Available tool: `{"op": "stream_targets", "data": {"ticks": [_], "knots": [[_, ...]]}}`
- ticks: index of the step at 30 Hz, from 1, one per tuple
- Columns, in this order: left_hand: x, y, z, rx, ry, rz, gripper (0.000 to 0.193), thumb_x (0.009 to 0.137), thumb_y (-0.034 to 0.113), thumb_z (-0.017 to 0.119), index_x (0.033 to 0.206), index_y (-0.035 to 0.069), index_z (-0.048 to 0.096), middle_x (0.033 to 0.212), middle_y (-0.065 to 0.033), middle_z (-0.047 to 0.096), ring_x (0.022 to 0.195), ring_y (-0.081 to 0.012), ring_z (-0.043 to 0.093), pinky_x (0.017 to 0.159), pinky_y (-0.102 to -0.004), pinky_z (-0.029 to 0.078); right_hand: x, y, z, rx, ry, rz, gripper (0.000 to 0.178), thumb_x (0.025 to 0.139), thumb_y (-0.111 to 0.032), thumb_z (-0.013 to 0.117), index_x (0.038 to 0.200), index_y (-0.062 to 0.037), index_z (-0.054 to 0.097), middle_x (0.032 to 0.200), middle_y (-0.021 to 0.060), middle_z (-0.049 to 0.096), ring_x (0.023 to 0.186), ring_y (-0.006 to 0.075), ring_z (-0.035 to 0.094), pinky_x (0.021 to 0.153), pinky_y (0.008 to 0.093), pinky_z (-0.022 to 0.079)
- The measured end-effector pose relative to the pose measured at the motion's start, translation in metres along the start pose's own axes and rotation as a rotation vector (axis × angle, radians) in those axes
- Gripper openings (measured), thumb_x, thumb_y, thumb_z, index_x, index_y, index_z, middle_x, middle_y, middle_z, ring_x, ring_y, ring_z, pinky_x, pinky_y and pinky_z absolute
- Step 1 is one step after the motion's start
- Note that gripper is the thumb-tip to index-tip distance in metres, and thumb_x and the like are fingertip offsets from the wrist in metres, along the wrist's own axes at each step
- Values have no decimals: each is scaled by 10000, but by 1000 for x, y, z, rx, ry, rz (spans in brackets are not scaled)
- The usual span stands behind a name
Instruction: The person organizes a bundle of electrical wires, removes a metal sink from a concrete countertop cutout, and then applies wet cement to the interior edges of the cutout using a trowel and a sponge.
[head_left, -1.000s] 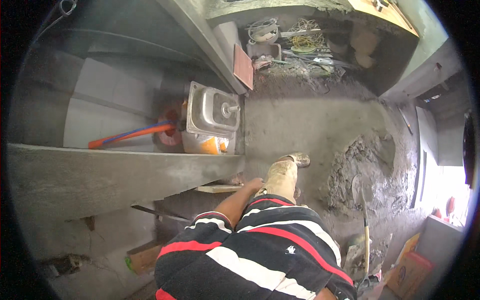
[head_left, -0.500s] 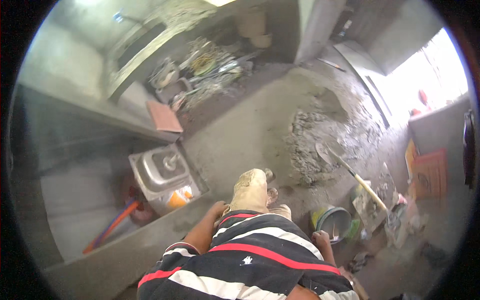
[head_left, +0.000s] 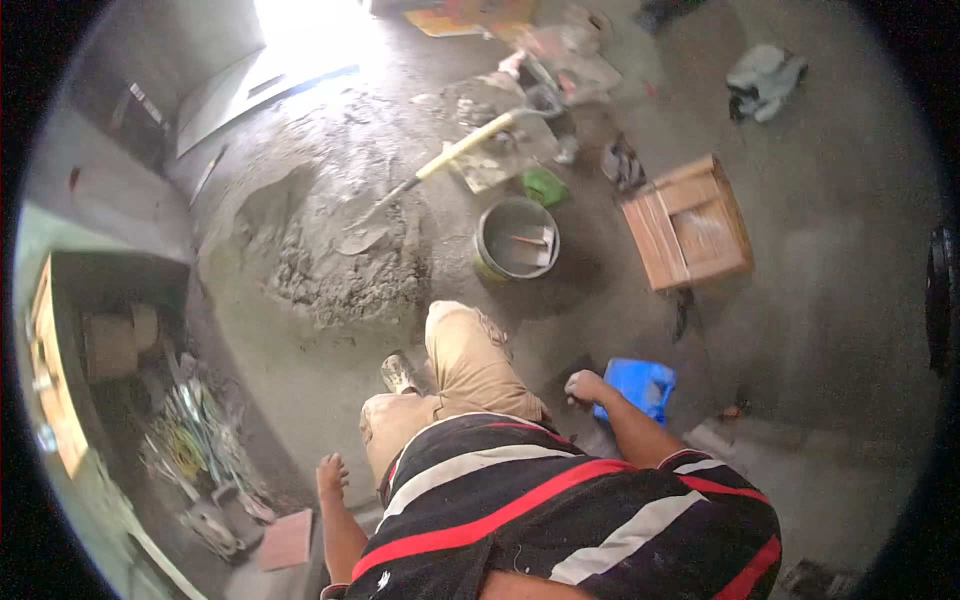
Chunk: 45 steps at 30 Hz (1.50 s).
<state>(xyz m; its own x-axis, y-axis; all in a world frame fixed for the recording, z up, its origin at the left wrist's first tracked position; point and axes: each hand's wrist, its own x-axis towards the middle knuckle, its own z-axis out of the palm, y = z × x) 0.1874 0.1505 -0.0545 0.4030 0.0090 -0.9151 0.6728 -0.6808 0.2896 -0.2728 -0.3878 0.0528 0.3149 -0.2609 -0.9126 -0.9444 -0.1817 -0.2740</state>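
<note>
My left hand (head_left: 333,473) hangs beside my left leg, its fingers loosely bent and apart, with nothing in it. My right hand (head_left: 586,387) is held off my right side, fingers curled in, with nothing showing in it. Just beyond my right forearm a blue plastic jerrycan (head_left: 641,389) stands on the floor, partly hidden by the arm. Ahead of me is a round bucket (head_left: 517,238) with a tool lying in it. Left of the bucket a shovel (head_left: 452,155) with a pale wooden handle rests with its blade in a heap of wet mortar (head_left: 335,262).
A brown cardboard box (head_left: 690,225) sits right of the bucket. Grey cloth (head_left: 766,82) lies farther off. A green bag (head_left: 543,186) is behind the bucket. Debris (head_left: 200,430) and a reddish tile (head_left: 286,541) lie at the left, below a wall opening.
My body and view have turned to the right, so the mortar heap, shovel and bucket now lie ahead. The sink has left view; the box and jerrycan have come in. Both hands have swung.
</note>
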Motion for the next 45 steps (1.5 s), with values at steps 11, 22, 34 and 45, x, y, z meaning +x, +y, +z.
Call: {"op": "stream_targets", "data": {"ticks": [11, 22, 34, 45], "knots": [[-44, 169, 97, 367, 229, 385, 602, 917, 442, 585, 1370, 45, 588, 1395, -222, 580, 1330, -392, 511, 1097, -461, 422, 50, 115, -54, -539, 14, -335, 249, 888, -233, 562, 948, -45, 713, 956, 180, 708, 891, 344, 686, 774, 483, 541], [-83, -2, 346, 172, 188, 310, 581, 1015, 490, 447, 1390, 61, 559, 1351, -275, 587, 1257, -418, 564, 1064, -461, 440, 156, 97, -297, 270, 167, -103, 323, 909, -282, 569, 861, 13, 694, 783, 132, 692, 588, 208, 640, 555, 374, 538], [-82, -1, 302, -59, -169, 247, 370, 937, 315, 575, 1135, 34, 711, 947, -112, 709, 852, -259, 645, 773, -416, 528, 168, 139, -232, -717, 413, -969, 348, 809, -203, 655, 1126, -65, 689, 1075, 197, 679, 1021, 387, 636, 835, 512, 523], [-71, 96, 253, -31, 177, -4, 536, 949, 332, 595, 1399, 47, 533, 1068, -63, 666, 840, -145, 622, 652, -295, 481, 284, 67, -299, 20, 476, -98, 383, 862, -309, 684, 1086, 0, 708, 1090, 253, 701, 1047, 393, 672, 914, 449, 516]]}}
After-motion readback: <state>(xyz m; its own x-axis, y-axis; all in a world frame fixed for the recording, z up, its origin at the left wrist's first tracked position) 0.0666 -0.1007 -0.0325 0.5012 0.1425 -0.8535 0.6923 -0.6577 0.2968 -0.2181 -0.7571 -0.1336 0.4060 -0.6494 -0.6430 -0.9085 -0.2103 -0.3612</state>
